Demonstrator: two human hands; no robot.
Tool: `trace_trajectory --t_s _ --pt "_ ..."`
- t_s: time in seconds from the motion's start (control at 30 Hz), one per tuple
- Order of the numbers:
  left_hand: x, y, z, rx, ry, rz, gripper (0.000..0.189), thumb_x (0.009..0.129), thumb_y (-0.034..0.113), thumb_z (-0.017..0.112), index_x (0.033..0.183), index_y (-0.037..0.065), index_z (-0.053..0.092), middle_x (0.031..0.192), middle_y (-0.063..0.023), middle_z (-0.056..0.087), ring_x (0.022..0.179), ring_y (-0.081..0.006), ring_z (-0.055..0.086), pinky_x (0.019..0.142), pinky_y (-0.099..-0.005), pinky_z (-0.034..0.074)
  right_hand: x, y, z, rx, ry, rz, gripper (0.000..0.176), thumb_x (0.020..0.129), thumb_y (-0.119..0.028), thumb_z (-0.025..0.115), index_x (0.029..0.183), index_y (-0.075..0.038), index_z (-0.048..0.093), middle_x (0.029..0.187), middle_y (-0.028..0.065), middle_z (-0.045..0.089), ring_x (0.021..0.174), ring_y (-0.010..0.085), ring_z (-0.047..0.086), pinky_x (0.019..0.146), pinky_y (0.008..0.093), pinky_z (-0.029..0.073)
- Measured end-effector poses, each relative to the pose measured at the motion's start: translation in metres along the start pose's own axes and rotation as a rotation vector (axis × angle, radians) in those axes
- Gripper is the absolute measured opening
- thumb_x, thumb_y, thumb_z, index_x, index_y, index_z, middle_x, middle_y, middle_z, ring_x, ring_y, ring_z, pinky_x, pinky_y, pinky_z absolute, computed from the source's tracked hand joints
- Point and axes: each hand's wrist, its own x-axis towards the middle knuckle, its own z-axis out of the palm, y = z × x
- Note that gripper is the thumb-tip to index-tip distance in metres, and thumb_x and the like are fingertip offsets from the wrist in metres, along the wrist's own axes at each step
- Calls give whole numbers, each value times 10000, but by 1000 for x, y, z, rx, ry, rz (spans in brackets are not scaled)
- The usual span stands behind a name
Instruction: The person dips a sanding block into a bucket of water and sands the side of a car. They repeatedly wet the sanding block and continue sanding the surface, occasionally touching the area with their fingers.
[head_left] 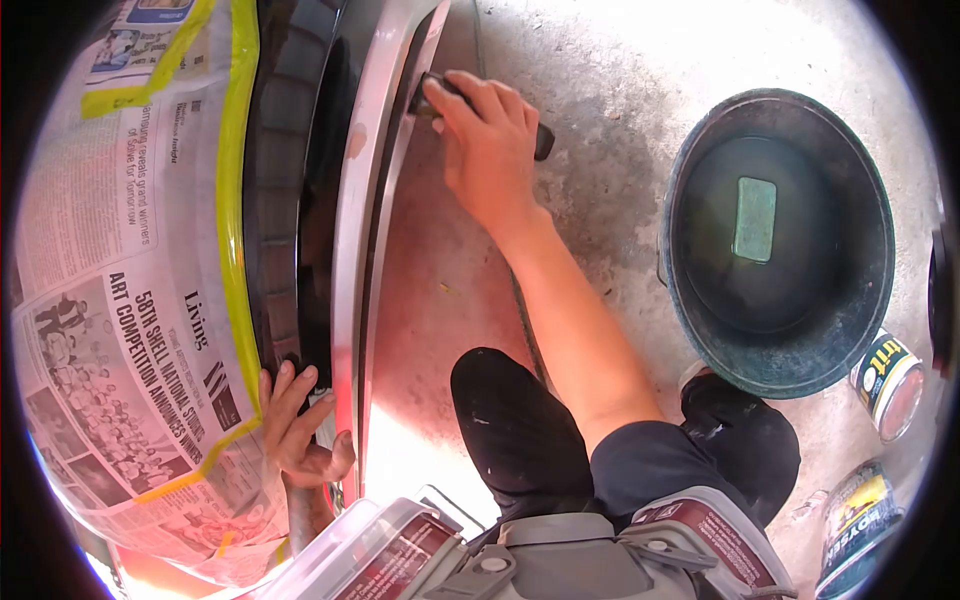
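My right hand point(485, 140) is wrapped round a black block, seemingly a sanding block point(432, 95), its other end sticking out past the fingers. The block meets the outer edge of a pale, pinkish-grey vehicle panel point(352, 230). My left hand point(295, 425) lies lower down by the same panel, fingers spread, touching the dark trim point(275, 250) and the taped paper edge. Newspaper point(110, 330) masks the vehicle on the left, held by yellow tape point(235, 200). Nothing shows in the left hand.
On the concrete floor point(600, 70) to the right stands a dark bucket point(690, 330) of murky water, with a greenish rectangular block point(755, 220) in it. Two labelled cans, one upper point(890, 385) and one lower point(858, 530), are beyond. A respirator point(555, 560) fills the bottom edge, near my bent knees.
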Motion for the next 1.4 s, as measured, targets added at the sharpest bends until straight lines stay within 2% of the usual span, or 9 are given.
trace_trajectory --t_s 0.23,0.33,0.53,0.63,0.73,0.83,1.07,1.27,1.4 --pt "-1 0 2 3 11 8 334 842 350 689 984 54 749 1257 -211 695 1314 -420 577 1163 -595 315 18 11 5 -6 8 -22 455 795 -15 699 1225 -165 699 1254 31 648 1167 288 581 961 437 408" --pt "1 -1 0 4 4 17 337 844 354 688 988 55 746 1259 -210 694 1315 -419 576 1161 -595 317 -1 -2 -2 -13 -26 -48 445 802 -17 696 1222 -164 698 1249 28 651 1151 281 587 954 438 410" --pt "-2 0 -1 4 -12 12 341 846 358 688 990 55 745 1266 -205 692 1317 -423 572 1161 -600 314 29 18 8 -36 26 -70 431 815 -24 698 1220 -172 702 1252 26 649 1147 283 588 972 424 409" --pt "0 0 0 4 -10 14 343 846 359 687 990 53 745 1266 -205 691 1316 -425 572 1163 -599 311 9 2 -1 -23 0 -33 428 815 -25 694 1215 -176 704 1244 32 655 1142 285 590 958 422 419" --pt "-1 -1 0 6 4 16 343 843 357 688 986 51 746 1266 -206 692 1316 -424 572 1166 -596 309 6 10 5 -15 33 -100 391 808 -40 686 1172 -183 699 1208 28 650 1115 269 586 947 443 411" --pt "-2 2 3 0 15 3 341 842 356 691 980 49 746 1264 -207 693 1317 -424 572 1169 -591 308 31 24 15 -5 60 -42 416 792 -36 700 1180 -186 700 1207 25 647 1129 278 579 962 451 405" --pt "2 0 0 0 4 27 331 853 355 691 974 51 745 1263 -209 692 1318 -423 572 1173 -584 306 -13 -10 2 98 -7 78 421 836 -47 702 1245 -147 688 1261 51 649 1143 300 588 940 441 427" --pt "0 -1 2 -3 13 35 334 853 357 690 973 51 744 1266 -207 693 1321 -415 572 1176 -578 302 23 14 27 166 127 119 435 830 -31 708 1252 -119 651 1257 91 634 1146 343 572 948 469 441" --pt "0 -3 1 4 6 42 334 853 353 689 982 51 746 1270 -206 691 1329 -410 566 1179 -573 300 -21 -11 29 364 137 211 363 879 -22 670 1238 -59 641 1260 151 632 1126 375 592 954 464 472"
